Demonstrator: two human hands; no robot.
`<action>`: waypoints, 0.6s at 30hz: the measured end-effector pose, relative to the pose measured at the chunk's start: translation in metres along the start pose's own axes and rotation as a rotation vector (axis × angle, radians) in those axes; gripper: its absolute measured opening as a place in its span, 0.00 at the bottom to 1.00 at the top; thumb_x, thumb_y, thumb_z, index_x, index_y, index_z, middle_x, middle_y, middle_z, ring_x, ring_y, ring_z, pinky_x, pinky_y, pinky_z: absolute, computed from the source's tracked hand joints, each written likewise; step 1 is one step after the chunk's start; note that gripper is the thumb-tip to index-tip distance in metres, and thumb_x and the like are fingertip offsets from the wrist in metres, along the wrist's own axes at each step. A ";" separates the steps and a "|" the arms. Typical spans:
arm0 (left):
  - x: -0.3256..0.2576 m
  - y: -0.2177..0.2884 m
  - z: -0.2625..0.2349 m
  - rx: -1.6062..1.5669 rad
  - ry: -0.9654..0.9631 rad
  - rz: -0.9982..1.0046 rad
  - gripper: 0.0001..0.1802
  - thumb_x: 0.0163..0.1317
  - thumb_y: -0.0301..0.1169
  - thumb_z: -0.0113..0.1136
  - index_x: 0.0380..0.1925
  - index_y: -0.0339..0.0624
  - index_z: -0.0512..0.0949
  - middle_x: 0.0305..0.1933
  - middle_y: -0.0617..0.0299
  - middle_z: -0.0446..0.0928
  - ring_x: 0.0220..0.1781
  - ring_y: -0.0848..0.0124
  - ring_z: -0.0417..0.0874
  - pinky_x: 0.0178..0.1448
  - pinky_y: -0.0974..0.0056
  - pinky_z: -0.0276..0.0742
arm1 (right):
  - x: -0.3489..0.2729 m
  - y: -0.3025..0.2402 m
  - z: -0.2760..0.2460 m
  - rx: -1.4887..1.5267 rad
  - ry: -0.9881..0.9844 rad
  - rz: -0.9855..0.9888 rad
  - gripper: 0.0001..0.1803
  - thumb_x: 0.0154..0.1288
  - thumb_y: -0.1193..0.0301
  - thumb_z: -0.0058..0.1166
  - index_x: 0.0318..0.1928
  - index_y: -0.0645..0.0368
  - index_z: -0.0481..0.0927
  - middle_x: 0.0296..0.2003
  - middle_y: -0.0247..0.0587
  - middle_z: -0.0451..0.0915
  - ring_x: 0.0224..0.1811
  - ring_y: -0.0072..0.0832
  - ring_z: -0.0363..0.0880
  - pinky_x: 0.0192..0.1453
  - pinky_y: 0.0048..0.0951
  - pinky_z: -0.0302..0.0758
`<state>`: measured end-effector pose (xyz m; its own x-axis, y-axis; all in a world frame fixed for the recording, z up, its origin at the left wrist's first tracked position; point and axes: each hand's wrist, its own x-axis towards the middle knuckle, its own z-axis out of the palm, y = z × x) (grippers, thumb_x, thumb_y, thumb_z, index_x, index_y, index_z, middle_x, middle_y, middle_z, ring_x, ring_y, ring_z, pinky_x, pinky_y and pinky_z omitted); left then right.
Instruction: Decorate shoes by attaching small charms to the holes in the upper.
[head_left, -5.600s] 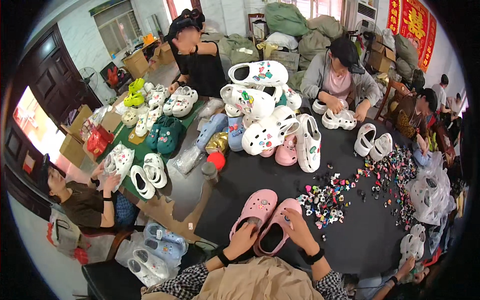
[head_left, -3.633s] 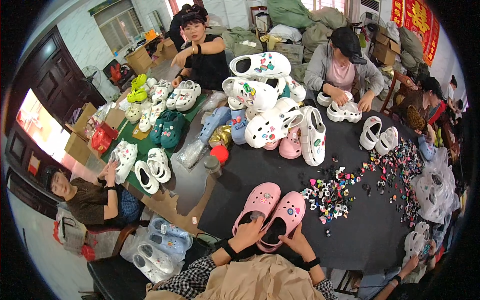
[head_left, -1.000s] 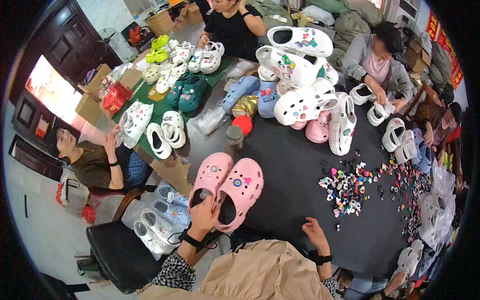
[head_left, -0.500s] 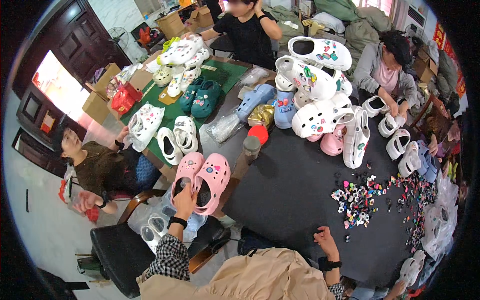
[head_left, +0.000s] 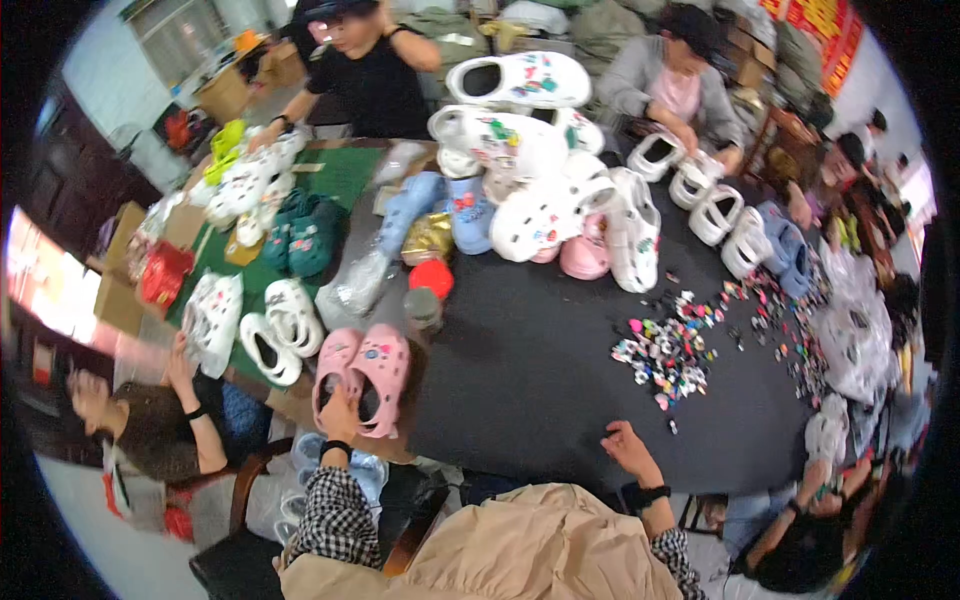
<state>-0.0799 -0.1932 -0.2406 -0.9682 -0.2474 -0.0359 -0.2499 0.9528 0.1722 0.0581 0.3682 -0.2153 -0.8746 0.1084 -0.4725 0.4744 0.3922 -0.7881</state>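
A pair of pink clogs (head_left: pixel 390 368) with small charms on top is in my left hand (head_left: pixel 341 412). My fingers reach into the left clog's opening, and its inside is partly hidden by them. The pair is at the near left edge of the table, toes pointing away from me. My right hand (head_left: pixel 630 450) is over the near edge of the black tabletop (head_left: pixel 510 390), holding nothing, its fingers loosely bent and apart. Beyond it lies a scattered pile of small colourful shoe charms (head_left: pixel 665 350).
White clogs (head_left: pixel 530 215) are heaped at the table's middle, beside blue clogs (head_left: pixel 468 215) and a red-lidded jar (head_left: pixel 430 280). Dark green clogs (head_left: pixel 312 240) and white clogs (head_left: pixel 293 318) stand on a green mat (head_left: pixel 345 170). Several people sit around. A chair (head_left: pixel 250 555) is at my left.
My view has turned right, so the table appears further left. My left hand still grips the pink clogs, now lower in the picture. My right hand's fingers look more spread.
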 end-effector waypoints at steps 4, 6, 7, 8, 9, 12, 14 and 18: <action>0.007 -0.011 0.007 -0.046 0.070 -0.035 0.27 0.62 0.39 0.55 0.58 0.38 0.65 0.46 0.42 0.78 0.45 0.46 0.79 0.48 0.51 0.74 | 0.000 -0.001 0.006 -0.047 0.063 0.000 0.18 0.63 0.69 0.57 0.51 0.60 0.68 0.30 0.34 0.75 0.34 0.21 0.73 0.39 0.23 0.71; 0.012 -0.018 0.006 -0.043 0.053 -0.080 0.28 0.64 0.38 0.54 0.61 0.37 0.63 0.48 0.41 0.77 0.46 0.45 0.79 0.50 0.52 0.74 | 0.001 -0.001 0.008 0.011 0.011 -0.005 0.21 0.62 0.65 0.58 0.52 0.57 0.69 0.32 0.39 0.76 0.35 0.30 0.76 0.41 0.31 0.73; 0.013 -0.021 0.009 -0.060 0.072 -0.087 0.27 0.65 0.38 0.53 0.60 0.37 0.63 0.47 0.42 0.77 0.46 0.45 0.79 0.49 0.51 0.74 | 0.000 -0.005 0.008 0.019 0.036 0.012 0.21 0.62 0.65 0.58 0.52 0.57 0.69 0.32 0.39 0.76 0.35 0.30 0.76 0.41 0.31 0.73; 0.016 -0.023 0.013 -0.031 0.041 -0.082 0.25 0.65 0.37 0.52 0.59 0.37 0.63 0.47 0.41 0.77 0.45 0.45 0.79 0.48 0.51 0.74 | -0.002 -0.008 0.007 0.006 0.028 0.002 0.21 0.63 0.65 0.57 0.53 0.57 0.69 0.32 0.39 0.76 0.35 0.30 0.76 0.41 0.31 0.73; 0.013 -0.021 0.015 -0.069 0.104 -0.053 0.23 0.65 0.35 0.52 0.57 0.38 0.64 0.47 0.41 0.77 0.45 0.45 0.79 0.46 0.50 0.74 | -0.003 -0.009 0.007 -0.008 0.015 -0.012 0.21 0.63 0.64 0.56 0.54 0.57 0.69 0.32 0.39 0.76 0.35 0.31 0.76 0.42 0.32 0.73; 0.015 -0.014 0.017 -0.084 0.080 -0.057 0.23 0.65 0.35 0.52 0.58 0.38 0.63 0.47 0.41 0.77 0.46 0.44 0.79 0.46 0.50 0.74 | -0.010 -0.010 0.005 -0.039 0.054 -0.001 0.21 0.64 0.63 0.55 0.54 0.57 0.69 0.31 0.40 0.77 0.35 0.31 0.77 0.42 0.32 0.73; 0.016 -0.004 0.016 -0.141 0.036 -0.071 0.26 0.64 0.36 0.54 0.59 0.37 0.62 0.48 0.40 0.77 0.48 0.44 0.78 0.49 0.50 0.73 | -0.014 -0.010 0.002 -0.025 0.070 0.020 0.21 0.64 0.63 0.55 0.55 0.57 0.69 0.33 0.40 0.78 0.36 0.31 0.77 0.43 0.31 0.73; 0.020 -0.035 0.023 -0.146 0.082 0.009 0.31 0.62 0.38 0.56 0.61 0.34 0.61 0.52 0.38 0.74 0.52 0.43 0.76 0.54 0.49 0.71 | -0.017 -0.020 -0.002 0.060 0.024 0.042 0.18 0.67 0.67 0.52 0.54 0.61 0.72 0.35 0.36 0.79 0.39 0.24 0.77 0.47 0.27 0.73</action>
<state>-0.0911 -0.2271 -0.2702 -0.9650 -0.2581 0.0459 -0.2313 0.9208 0.3139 0.0636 0.3607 -0.1906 -0.8554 0.1457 -0.4970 0.5155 0.3310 -0.7903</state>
